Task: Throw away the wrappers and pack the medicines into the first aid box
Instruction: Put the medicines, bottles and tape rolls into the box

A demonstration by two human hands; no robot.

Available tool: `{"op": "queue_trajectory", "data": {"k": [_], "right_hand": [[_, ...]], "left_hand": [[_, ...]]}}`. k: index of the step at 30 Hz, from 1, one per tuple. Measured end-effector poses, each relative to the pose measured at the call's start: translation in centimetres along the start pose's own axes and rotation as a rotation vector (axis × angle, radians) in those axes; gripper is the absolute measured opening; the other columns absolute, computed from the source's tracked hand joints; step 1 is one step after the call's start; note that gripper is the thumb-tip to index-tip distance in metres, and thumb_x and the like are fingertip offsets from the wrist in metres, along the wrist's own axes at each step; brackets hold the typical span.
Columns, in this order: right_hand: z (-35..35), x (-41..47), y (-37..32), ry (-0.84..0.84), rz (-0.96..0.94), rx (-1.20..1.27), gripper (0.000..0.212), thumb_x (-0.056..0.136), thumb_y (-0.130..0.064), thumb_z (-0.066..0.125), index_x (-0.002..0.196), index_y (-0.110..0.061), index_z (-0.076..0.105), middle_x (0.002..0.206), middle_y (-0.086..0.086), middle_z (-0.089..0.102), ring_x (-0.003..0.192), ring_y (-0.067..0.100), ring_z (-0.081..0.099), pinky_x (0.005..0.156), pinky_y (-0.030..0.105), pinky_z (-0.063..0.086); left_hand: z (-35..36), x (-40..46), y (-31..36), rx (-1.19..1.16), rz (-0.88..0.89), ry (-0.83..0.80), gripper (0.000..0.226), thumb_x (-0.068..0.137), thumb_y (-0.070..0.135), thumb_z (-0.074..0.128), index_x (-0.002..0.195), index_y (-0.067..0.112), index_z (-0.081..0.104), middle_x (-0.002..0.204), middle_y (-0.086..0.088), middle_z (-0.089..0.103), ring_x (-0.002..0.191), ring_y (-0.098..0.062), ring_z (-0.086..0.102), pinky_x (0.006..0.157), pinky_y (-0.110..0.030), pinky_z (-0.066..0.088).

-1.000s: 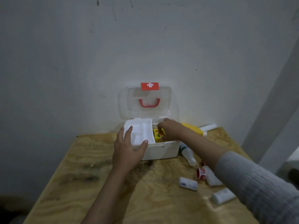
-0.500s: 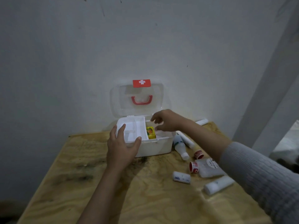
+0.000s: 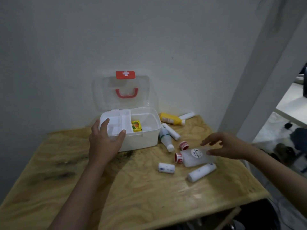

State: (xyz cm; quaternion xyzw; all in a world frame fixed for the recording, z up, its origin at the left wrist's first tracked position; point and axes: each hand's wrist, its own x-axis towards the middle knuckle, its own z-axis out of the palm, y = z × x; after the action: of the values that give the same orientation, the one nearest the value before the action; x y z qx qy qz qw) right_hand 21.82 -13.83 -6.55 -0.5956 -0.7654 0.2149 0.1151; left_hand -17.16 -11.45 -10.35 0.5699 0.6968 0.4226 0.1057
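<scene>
First aid box (image 3: 139,141): white plastic, on the plywood counter (image 3: 132,188) against the wall, clear lid (image 3: 123,93) raised upright with red handle and red cross label. Inside the box: white divider tray (image 3: 116,123) on its left half; small yellow carton (image 3: 136,126) standing in the open compartment just right of the tray. Left hand (image 3: 104,143): gripping the box's front left corner, thumb over the rim, fingers on the tray edge. Right of the box, loose on the counter: yellow bottle (image 3: 171,119) lying near the wall; white tube (image 3: 186,115) beyond it; two white bottles (image 3: 166,138) lying side by side just beside the box; two small red-capped jars (image 3: 183,145); clear flat pouch with round label (image 3: 196,156); small white roll with blue print (image 3: 166,168); longer white bottle (image 3: 201,172) lying furthest from the box. Right hand (image 3: 227,146): open, fingers spread, empty, poised over the pouch's far edge; whether the thumb touches the pouch cannot be told
</scene>
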Motion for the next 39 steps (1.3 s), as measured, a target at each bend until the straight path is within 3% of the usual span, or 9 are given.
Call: {"op": "queue_trajectory", "data": {"k": [4, 11, 17, 20, 24, 26, 29, 30, 39], "right_hand": [[0.9, -0.3, 2.4, -0.052, 0.024, 0.111, 0.030, 0.074, -0.022, 0.077, 0.100, -0.034, 0.070, 0.116, -0.018, 0.061, 0.094, -0.002, 0.061, 0.068, 0.002, 0.044], [1.3, 0.7, 3.7, -0.078, 0.003, 0.119, 0.032, 0.071, -0.019, 0.079, 0.098, -0.032, 0.070, 0.124, -0.012, 0.057, 0.096, 0.003, 0.061, 0.068, 0.000, 0.041], [0.8, 0.6, 4.5, -0.073, 0.017, 0.132, 0.038, 0.067, -0.022, 0.083, 0.100, -0.034, 0.069, 0.124, -0.009, 0.059, 0.100, 0.005, 0.060, 0.076, 0.012, 0.046], [0.5, 0.2, 4.6, -0.017, 0.010, 0.151, 0.035, 0.067, -0.020, 0.083, 0.095, -0.035, 0.068, 0.122, -0.006, 0.060, 0.094, 0.004, 0.061, 0.075, 0.012, 0.049], [-1.3, -0.8, 3.9, 0.061, -0.024, 0.136, 0.037, 0.066, -0.016, 0.083, 0.091, -0.038, 0.067, 0.119, -0.003, 0.060, 0.087, 0.004, 0.062, 0.078, 0.022, 0.055], [-2.6, -1.3, 3.0, 0.109, -0.046, 0.129, 0.036, 0.063, -0.022, 0.084, 0.091, -0.037, 0.067, 0.117, -0.003, 0.060, 0.088, 0.006, 0.063, 0.080, 0.025, 0.056], [-4.6, -1.8, 0.7, 0.195, -0.085, 0.152, 0.047, 0.052, -0.060, 0.077, 0.093, -0.037, 0.069, 0.113, -0.007, 0.061, 0.090, 0.011, 0.065, 0.081, 0.022, 0.056], [-5.1, -1.6, -0.3, 0.222, -0.102, 0.154, 0.051, 0.052, -0.063, 0.074, 0.095, -0.035, 0.071, 0.112, -0.007, 0.062, 0.090, 0.012, 0.065, 0.079, 0.019, 0.056], [-4.1, 5.2, -11.9, 0.311, -0.292, -0.106, 0.040, 0.069, -0.034, 0.079, 0.106, -0.020, 0.069, 0.107, 0.001, 0.061, 0.078, 0.008, 0.063, 0.075, 0.028, 0.056]], "left_hand": [[0.1, 0.0, 0.2, 0.011, -0.005, 0.004, 0.072, 0.078, 0.054, 0.062, 0.140, 0.027, 0.036, 0.154, -0.004, 0.022, 0.137, -0.030, 0.027, 0.102, -0.050, 0.037], [0.0, 0.1, 0.1, 0.010, -0.011, 0.001, 0.071, 0.078, 0.053, 0.062, 0.139, 0.026, 0.037, 0.154, -0.004, 0.021, 0.138, -0.031, 0.027, 0.104, -0.051, 0.035], [-0.2, -0.1, 0.4, 0.034, -0.005, 0.003, 0.069, 0.080, 0.051, 0.062, 0.139, 0.024, 0.039, 0.153, -0.005, 0.022, 0.137, -0.032, 0.028, 0.102, -0.051, 0.036], [-0.2, -0.1, 0.4, 0.036, -0.001, -0.002, 0.069, 0.080, 0.051, 0.062, 0.139, 0.024, 0.039, 0.153, -0.006, 0.022, 0.137, -0.032, 0.028, 0.102, -0.051, 0.036], [-0.2, 0.0, 0.3, 0.032, -0.006, -0.002, 0.070, 0.079, 0.053, 0.061, 0.139, 0.025, 0.038, 0.153, -0.006, 0.022, 0.137, -0.032, 0.028, 0.102, -0.052, 0.036], [-0.1, 0.0, 0.3, 0.028, -0.008, 0.001, 0.070, 0.079, 0.053, 0.062, 0.139, 0.025, 0.038, 0.153, -0.006, 0.022, 0.137, -0.033, 0.028, 0.101, -0.053, 0.037], [-0.1, 0.0, 0.4, 0.009, -0.008, 0.007, 0.069, 0.079, 0.051, 0.063, 0.139, 0.024, 0.039, 0.153, -0.006, 0.023, 0.137, -0.032, 0.028, 0.102, -0.052, 0.037], [-0.1, 0.0, 0.4, 0.003, -0.007, 0.008, 0.069, 0.079, 0.050, 0.063, 0.139, 0.025, 0.039, 0.153, -0.006, 0.023, 0.137, -0.032, 0.028, 0.102, -0.052, 0.036], [0.0, 0.1, 0.0, -0.010, -0.016, 0.000, 0.071, 0.077, 0.056, 0.061, 0.138, 0.029, 0.037, 0.152, -0.003, 0.023, 0.136, -0.030, 0.029, 0.102, -0.050, 0.039]]}}
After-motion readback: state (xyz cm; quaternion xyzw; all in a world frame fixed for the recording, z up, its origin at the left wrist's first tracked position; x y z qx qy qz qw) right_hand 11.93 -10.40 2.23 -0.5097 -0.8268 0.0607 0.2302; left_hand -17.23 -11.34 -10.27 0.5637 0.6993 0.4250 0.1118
